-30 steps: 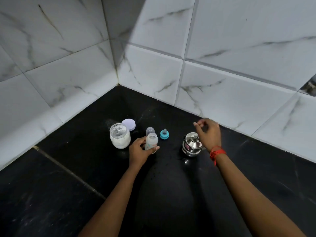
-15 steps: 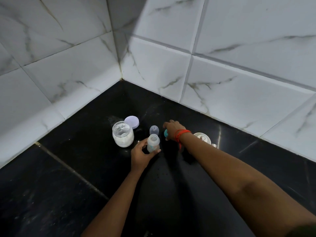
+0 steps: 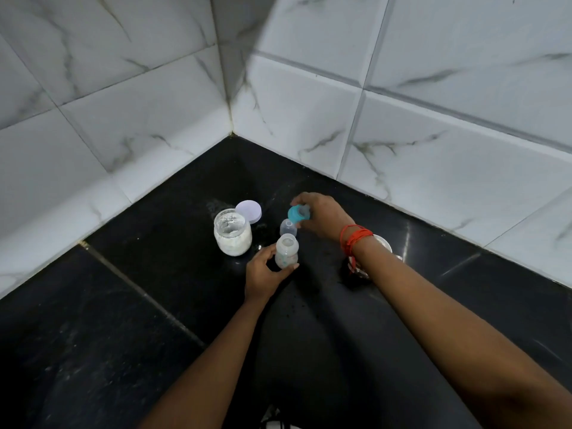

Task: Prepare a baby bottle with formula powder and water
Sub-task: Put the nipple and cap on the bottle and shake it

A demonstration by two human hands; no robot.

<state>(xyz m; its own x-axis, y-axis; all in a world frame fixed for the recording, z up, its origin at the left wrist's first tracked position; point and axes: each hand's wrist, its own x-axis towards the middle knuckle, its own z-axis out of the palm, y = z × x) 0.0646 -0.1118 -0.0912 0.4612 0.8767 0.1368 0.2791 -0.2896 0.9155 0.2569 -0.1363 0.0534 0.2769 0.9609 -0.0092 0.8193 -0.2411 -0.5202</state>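
Note:
A small clear baby bottle point(image 3: 286, 252) stands upright and uncapped on the black counter point(image 3: 130, 305), with whitish contents inside. My left hand point(image 3: 263, 275) grips its base from the left. My right hand point(image 3: 322, 216) holds the teal nipple ring point(image 3: 296, 213) lifted just above and behind the bottle. The clear bottle cap point(image 3: 288, 227) stands right behind the bottle. An open glass jar of white formula powder point(image 3: 232, 232) sits to the left.
The jar's pale lilac lid point(image 3: 249, 211) lies behind the jar. A steel water pot point(image 3: 382, 243) is mostly hidden under my right wrist. White marble-tiled walls point(image 3: 309, 119) meet in a corner close behind the items.
My right hand left the steel pot, crossed left to the teal nipple ring and picked it up off the counter. My left hand stayed on the bottle.

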